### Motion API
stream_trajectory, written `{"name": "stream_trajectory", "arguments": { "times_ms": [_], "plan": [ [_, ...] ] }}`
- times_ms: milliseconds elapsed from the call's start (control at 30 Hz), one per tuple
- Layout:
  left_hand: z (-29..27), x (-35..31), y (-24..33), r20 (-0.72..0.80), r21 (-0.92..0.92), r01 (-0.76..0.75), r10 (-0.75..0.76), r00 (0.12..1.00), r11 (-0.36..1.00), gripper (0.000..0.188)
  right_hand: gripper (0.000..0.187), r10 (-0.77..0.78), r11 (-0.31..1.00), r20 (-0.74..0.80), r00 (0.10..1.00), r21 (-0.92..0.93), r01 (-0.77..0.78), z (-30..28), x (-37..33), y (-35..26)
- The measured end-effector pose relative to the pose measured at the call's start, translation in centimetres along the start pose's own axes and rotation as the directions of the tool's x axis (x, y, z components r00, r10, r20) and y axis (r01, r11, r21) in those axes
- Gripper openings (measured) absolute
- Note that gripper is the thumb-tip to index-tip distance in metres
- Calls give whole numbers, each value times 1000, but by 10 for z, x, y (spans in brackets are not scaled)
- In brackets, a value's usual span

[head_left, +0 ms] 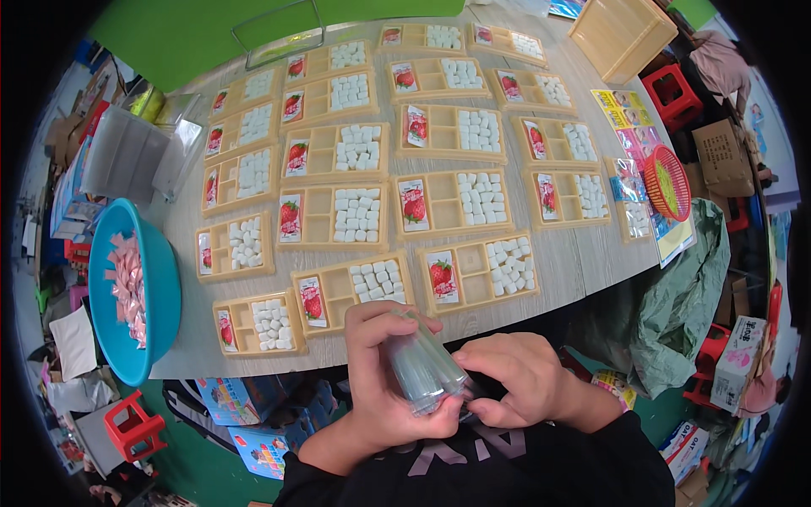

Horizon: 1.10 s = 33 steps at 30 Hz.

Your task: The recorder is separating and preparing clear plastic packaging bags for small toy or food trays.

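Observation:
In front of my body, my left hand (pixel 380 355) wraps round a bundle of transparent, pale greenish plastic packets (pixel 420 372). Its thumb side faces the nearest trays. My right hand (pixel 525 376) pinches the bundle's right end between thumb and bent fingers. What exactly is inside the plastic is too glossy to make out. Just beyond my hands lie beige compartment trays, among them a near middle tray (pixel 340 297), a near right tray (pixel 467 285) and a near left tray (pixel 245 331). Each of these holds a strawberry-printed packet (pixel 442 277) and a block of white marshmallow-like pieces (pixel 510 264).
Several similar trays stand in rows across the wood-grain table (pixel 557 270). A turquoise basin (pixel 160 296) of pink packets is at the left edge. To the right are a red basket (pixel 667 182) and a green plastic bag (pixel 676 313). A red stool (pixel 135 425) stands lower left.

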State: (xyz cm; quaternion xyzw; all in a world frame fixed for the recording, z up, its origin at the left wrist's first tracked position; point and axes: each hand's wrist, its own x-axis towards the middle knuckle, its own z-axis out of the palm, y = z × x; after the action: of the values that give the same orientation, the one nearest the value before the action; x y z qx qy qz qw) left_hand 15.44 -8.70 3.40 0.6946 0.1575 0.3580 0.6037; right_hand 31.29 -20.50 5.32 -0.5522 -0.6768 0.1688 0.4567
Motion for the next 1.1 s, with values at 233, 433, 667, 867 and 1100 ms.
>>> {"name": "stream_trajectory", "arguments": {
  "times_ms": [233,433,667,867,1100],
  "plan": [
    [-3,1,-2,-9,48,-20,21,1000,999,78,36,-16,998,-21,1000,-54,15,0,0,-2],
    [-4,4,-2,-14,105,-10,12,1000,994,78,39,-46,992,-22,999,-121,43,1,6,-7],
    [-5,2,-3,-35,29,2,-1,999,1000,83,43,-64,991,1,998,-121,64,1,13,-12],
    [-5,-2,-2,-44,1,28,-28,999,1000,83,45,-67,990,10,998,-127,68,2,12,-14],
    [-9,0,-8,-28,-46,69,-70,997,997,82,42,-15,996,-27,1000,-88,13,5,16,-9]
  ]
}}
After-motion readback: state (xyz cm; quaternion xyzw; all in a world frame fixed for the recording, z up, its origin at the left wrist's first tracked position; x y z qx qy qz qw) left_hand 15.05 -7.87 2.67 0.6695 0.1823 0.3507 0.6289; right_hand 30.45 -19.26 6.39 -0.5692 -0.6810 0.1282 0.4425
